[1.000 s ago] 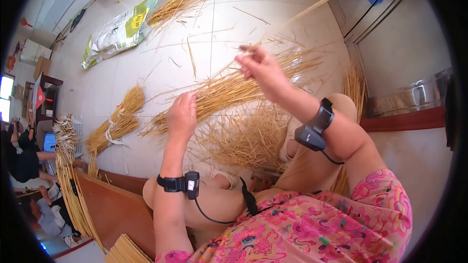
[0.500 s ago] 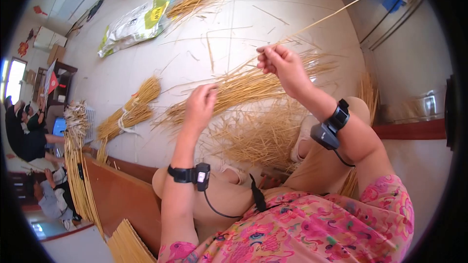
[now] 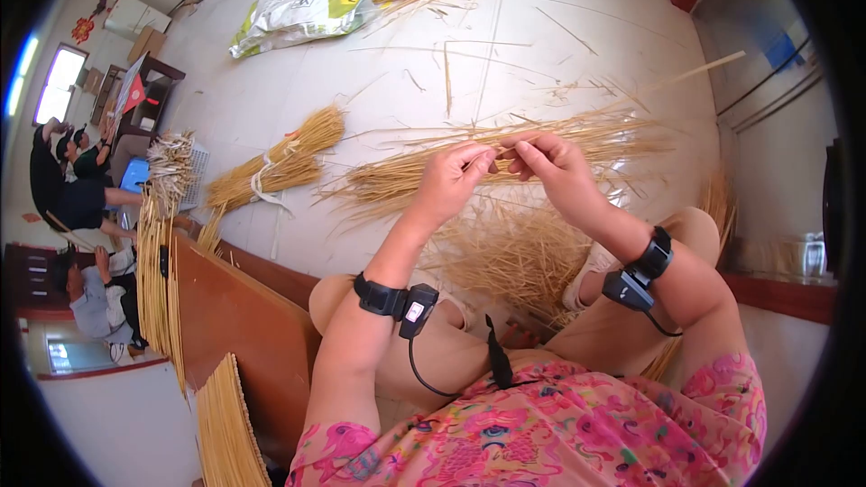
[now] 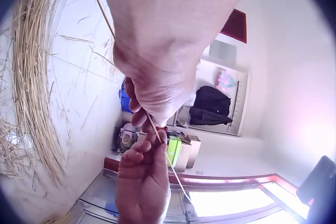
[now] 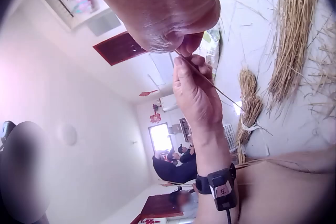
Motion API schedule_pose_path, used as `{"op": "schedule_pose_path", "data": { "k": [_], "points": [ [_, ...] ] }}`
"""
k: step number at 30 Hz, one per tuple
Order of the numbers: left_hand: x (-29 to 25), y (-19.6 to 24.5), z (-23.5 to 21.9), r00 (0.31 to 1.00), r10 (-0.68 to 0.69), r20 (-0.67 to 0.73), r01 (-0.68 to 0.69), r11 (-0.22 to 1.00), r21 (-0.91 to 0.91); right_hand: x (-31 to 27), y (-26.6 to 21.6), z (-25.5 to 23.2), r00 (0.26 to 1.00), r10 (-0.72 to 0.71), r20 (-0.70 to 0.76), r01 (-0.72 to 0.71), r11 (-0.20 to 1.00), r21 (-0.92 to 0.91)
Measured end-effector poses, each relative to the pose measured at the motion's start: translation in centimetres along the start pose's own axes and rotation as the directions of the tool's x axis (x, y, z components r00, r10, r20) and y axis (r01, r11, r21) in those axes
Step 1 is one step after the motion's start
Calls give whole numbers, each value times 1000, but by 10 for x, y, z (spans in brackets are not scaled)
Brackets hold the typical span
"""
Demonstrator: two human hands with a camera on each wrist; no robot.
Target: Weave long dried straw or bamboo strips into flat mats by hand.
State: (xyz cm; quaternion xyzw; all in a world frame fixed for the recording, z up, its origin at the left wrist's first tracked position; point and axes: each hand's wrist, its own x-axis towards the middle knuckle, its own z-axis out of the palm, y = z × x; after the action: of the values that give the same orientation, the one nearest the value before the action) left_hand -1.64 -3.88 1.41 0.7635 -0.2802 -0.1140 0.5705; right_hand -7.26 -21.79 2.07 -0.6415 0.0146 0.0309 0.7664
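A single straw stalk (image 3: 713,66) runs through both hands, its far end reaching out past the right. My left hand (image 3: 451,182) pinches it between thumb and fingers. Right beside it, my right hand (image 3: 557,173) pinches the same stalk, the fingertips of the two hands close together. In the left wrist view the stalk (image 4: 174,174) slants across the right hand's fingers. The right wrist view shows the stalk (image 5: 227,96) coming out along the left palm. Below the hands, a loose pile of straw (image 3: 577,140) lies spread over the floor.
Broken straw (image 3: 510,257) lies heaped between the feet. A tied straw bundle (image 3: 280,162) is at the left, with a printed bag (image 3: 316,2) of straw beyond it. A brown board (image 3: 239,334) stands near my left leg. Other people (image 3: 81,162) sit at the far left.
The hands have come together from well apart, each with a hold on the stalk. The head view has shifted, so the floor things appear farther right and higher.
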Motion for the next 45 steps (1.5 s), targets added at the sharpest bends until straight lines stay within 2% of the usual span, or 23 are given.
{"op": "schedule_pose_path", "data": {
  "k": [2, 5, 8, 11, 14, 17, 20, 23, 26, 28, 29, 30, 31, 32, 33, 34, 35, 36, 38, 39, 41, 43, 45],
  "points": [
    [-1, -5, -1, 996, -73, -42, 72, 997, -40, -1, 2, 1, 1000, 10, -23, -10, 1000, 1],
    [2, -6, -3, 979, 44, -200, 18, 955, 296, -1, 5, 1, 1000, -5, -29, 5, 1000, -7],
    [2, -13, -3, 954, 214, -208, -87, 866, 493, -1, 11, 1, 999, -23, -41, 23, 1000, -9],
    [-1, -11, -1, 947, 239, -214, -109, 868, 484, -5, 8, 4, 999, 16, -48, -16, 1000, 9],
    [1, -16, -1, 915, 262, -306, -83, 866, 493, -2, 8, 4, 999, 28, -30, -27, 999, 25],
    [3, -20, -2, 893, 91, -440, 36, 962, 272, -3, 6, 5, 1000, -15, -27, 15, 1000, -3],
    [1, -15, -11, 890, 65, -451, 115, 926, 360, -6, 3, 6, 1000, -1, -24, 1, 1000, 0],
    [3, -22, -9, 882, 181, -436, 37, 894, 446, -5, 1, 6, 1000, -2, -23, 2, 1000, 4],
    [5, -25, -11, 876, 143, -460, 120, 860, 496, -1, 0, 9, 996, -74, -48, 75, 997, 13],
    [6, -25, -22, 838, 137, -527, 166, 857, 488, -2, -5, 7, 990, -99, -102, 102, 994, 25],
    [7, -31, -30, 825, 68, -561, 244, 853, 462, 1, -10, 5, 986, -96, -139, 101, 994, 32],
    [5, -28, -41, 798, 160, -581, 189, 849, 494, 1, -16, 0, 979, -88, -185, 97, 995, 36],
    [2, -22, -51, 786, 96, -611, 244, 860, 448, 3, -18, -9, 972, -88, -220, 106, 992, 72],
    [3, -17, -58, 722, 253, -644, 102, 882, 460, 6, -19, -21, 962, -91, -258, 122, 987, 106],
    [4, -19, -66, 744, 175, -644, 101, 924, 368, 9, -20, -29, 948, -113, -298, 154, 981, 116],
    [0, -7, -71, 842, -63, -535, 166, 975, 146, 11, -25, -33, 926, -113, -360, 161, 981, 105],
    [-4, 3, -67, 915, -205, -348, 230, 973, 30, 13, -26, -39, 908, -110, -405, 167, 980, 109],
    [-7, 13, -64, 932, -335, -139, 332, 942, -49, 15, -26, -43, 899, -110, -425, 169, 980, 104],
    [-15, 15, -38, 970, -198, 139, 187, 978, 94, 13, -25, -46, 892, -105, -439, 163, 982, 96],
    [-18, 14, -17, 979, 2, 206, -43, 980, 194, 13, -24, -45, 896, -106, -432, 158, 983, 88],
    [-19, 15, 0, 965, 142, 222, -207, 930, 305, 12, -23, -43, 913, -90, -397, 136, 987, 89],
    [-14, 20, 1, 994, 51, 100, -85, 928, 363, 11, -22, -38, 932, -76, -355, 120, 987, 105],
    [-9, 19, -2, 979, 185, -89, -115, 855, 505, 9, -18, -30, 954, -69, -293, 118, 981, 154]
  ]
}}
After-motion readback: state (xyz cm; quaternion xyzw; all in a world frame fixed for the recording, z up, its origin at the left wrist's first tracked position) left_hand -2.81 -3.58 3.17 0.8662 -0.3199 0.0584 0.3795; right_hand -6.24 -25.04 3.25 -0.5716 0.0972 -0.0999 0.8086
